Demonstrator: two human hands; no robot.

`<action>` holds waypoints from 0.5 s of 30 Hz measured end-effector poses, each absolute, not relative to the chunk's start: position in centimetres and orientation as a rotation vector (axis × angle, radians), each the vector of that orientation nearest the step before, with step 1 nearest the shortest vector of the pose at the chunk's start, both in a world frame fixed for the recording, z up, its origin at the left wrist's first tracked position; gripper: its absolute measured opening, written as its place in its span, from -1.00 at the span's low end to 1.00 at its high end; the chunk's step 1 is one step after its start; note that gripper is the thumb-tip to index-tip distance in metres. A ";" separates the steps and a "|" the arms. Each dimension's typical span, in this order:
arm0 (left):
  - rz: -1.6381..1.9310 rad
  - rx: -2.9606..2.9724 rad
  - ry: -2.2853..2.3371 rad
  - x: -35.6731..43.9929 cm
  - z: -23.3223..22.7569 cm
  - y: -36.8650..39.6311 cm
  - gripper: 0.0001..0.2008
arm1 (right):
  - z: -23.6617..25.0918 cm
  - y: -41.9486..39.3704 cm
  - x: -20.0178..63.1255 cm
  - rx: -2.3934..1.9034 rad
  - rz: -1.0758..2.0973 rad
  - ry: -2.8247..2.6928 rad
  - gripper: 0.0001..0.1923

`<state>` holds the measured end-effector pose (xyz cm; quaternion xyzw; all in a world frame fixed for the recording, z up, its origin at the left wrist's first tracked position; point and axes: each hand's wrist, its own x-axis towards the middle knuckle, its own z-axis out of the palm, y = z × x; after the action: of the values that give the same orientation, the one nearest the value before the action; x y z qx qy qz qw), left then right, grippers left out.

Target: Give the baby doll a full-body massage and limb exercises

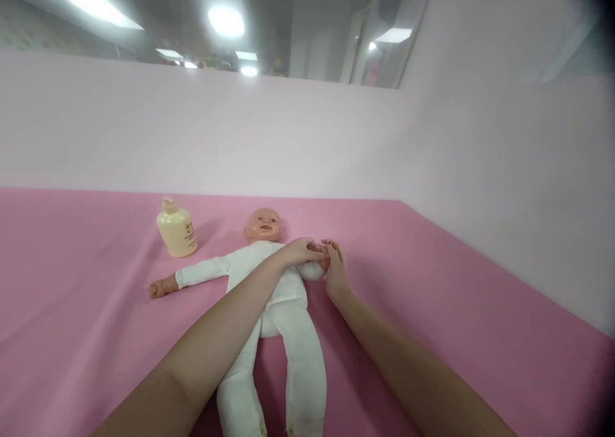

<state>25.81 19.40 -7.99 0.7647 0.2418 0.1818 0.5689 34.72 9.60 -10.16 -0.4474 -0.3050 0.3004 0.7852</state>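
The doll [283, 309] lay on its back on the pink cloth [432, 309], feet toward the wearer and head toward the wall. Nearest were its two limp legs, white fabric, slightly soiled at the ends. Its soft body was sleeved in the same white, and a bare plastic hand showed at the tip of the arm flung out to the doll's left-hand side of the view. Across the doll's chest reached the left hand [300, 252], its grip curled shut around the doll's other small hand beside the shoulder. The right hand [336, 273] met it there, fingers closed lightly on that same doll hand from below. Beyond lay the bald, peach-coloured plastic head, mouth open. Farther off, to the side of the doll's outflung arm, stood a cream pump bottle [177, 230], apart from the doll.
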 end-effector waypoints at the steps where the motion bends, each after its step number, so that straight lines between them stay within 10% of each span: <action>1: 0.427 1.788 0.556 25.8 -7.9 19.3 -0.55 | -10.2 9.6 34.7 -0.952 0.646 -0.661 -0.75; 15: 0.425 1.827 0.568 25.8 -7.9 19.4 -0.56 | -10.5 9.9 34.8 -0.931 0.674 -0.626 -0.73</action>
<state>25.81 19.41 -7.93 0.7741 0.2408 0.1802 0.5571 34.77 9.93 -10.54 -0.4328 -0.2911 0.3134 0.7936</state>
